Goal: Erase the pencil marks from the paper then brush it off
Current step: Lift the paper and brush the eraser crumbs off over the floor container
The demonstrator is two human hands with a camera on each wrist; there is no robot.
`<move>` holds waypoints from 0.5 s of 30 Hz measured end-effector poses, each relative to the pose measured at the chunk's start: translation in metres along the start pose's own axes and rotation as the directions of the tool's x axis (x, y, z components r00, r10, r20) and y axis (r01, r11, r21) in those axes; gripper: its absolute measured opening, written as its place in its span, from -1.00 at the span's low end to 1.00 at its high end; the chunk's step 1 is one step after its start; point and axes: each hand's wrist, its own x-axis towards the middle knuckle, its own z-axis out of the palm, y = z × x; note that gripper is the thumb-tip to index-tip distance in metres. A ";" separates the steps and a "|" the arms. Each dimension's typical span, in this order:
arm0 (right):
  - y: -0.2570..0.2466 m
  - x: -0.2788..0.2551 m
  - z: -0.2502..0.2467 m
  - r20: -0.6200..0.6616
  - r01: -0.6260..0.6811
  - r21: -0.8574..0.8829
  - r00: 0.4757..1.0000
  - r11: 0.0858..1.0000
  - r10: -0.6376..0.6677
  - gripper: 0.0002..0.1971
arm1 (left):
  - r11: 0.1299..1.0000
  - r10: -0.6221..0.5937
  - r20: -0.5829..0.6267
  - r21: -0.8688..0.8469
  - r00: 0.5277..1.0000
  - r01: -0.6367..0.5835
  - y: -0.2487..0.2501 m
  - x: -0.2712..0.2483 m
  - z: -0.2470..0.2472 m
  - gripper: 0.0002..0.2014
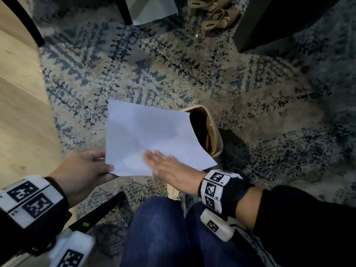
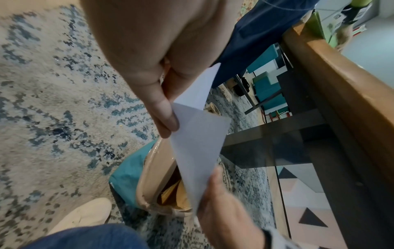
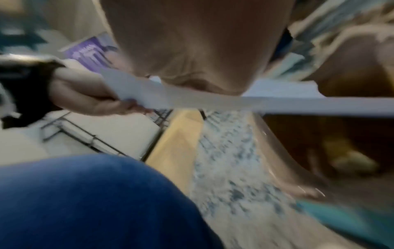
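A white sheet of paper (image 1: 152, 135) hangs in the air over a beige waste bin (image 1: 215, 132) on the rug. My left hand (image 1: 86, 168) pinches the sheet's near left corner between thumb and fingers; the left wrist view shows that thumb (image 2: 164, 116) on the paper (image 2: 198, 144). My right hand (image 1: 167, 166) lies flat on the sheet's near part, fingers straight and blurred. In the right wrist view the paper (image 3: 234, 99) runs edge-on below the palm. I make out no pencil marks on the sheet.
The bin (image 2: 155, 178) holds brown scraps and has a teal outer side. A blue-patterned rug (image 1: 173, 70) covers the floor, with wood flooring (image 1: 19, 112) to the left. My jeans-clad knees (image 1: 163, 234) are below; sandals (image 1: 213, 18) and dark furniture (image 1: 279, 22) stand far off.
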 end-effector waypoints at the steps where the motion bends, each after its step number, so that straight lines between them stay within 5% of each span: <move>1: 0.013 -0.001 0.000 0.025 -0.067 -0.020 0.997 0.998 0.067 -0.48 | 1.000 0.002 0.000 -0.012 1.000 -0.002 0.001 -0.001 0.001 -0.70; 4: 0.064 -0.014 -0.011 -0.011 -0.474 -0.063 0.880 0.878 0.475 -0.51 | 1.000 0.000 0.004 -0.020 1.000 0.000 0.003 -0.002 -0.002 -0.70; 6: 0.077 -0.022 -0.022 -0.098 -0.562 0.023 0.822 0.827 0.561 -0.49 | 1.000 -0.003 0.022 -0.015 1.000 0.004 0.004 -0.004 -0.002 -0.67; 9: 0.048 -0.013 -0.023 -0.179 -0.317 0.115 0.926 0.941 0.333 -0.47 | 1.000 -0.013 0.081 -0.014 0.997 0.014 0.006 -0.004 0.004 -0.62; 12: 0.023 -0.004 -0.005 -0.084 -0.059 0.128 0.994 0.990 0.070 -0.50 | 1.000 -0.013 0.106 0.000 0.994 0.013 0.009 -0.004 0.011 -0.61; 15: 0.057 -0.009 -0.002 -0.007 -0.250 0.116 0.968 0.961 0.252 -0.49 | 1.000 -0.010 0.111 -0.006 0.994 0.010 0.012 -0.004 0.009 -0.61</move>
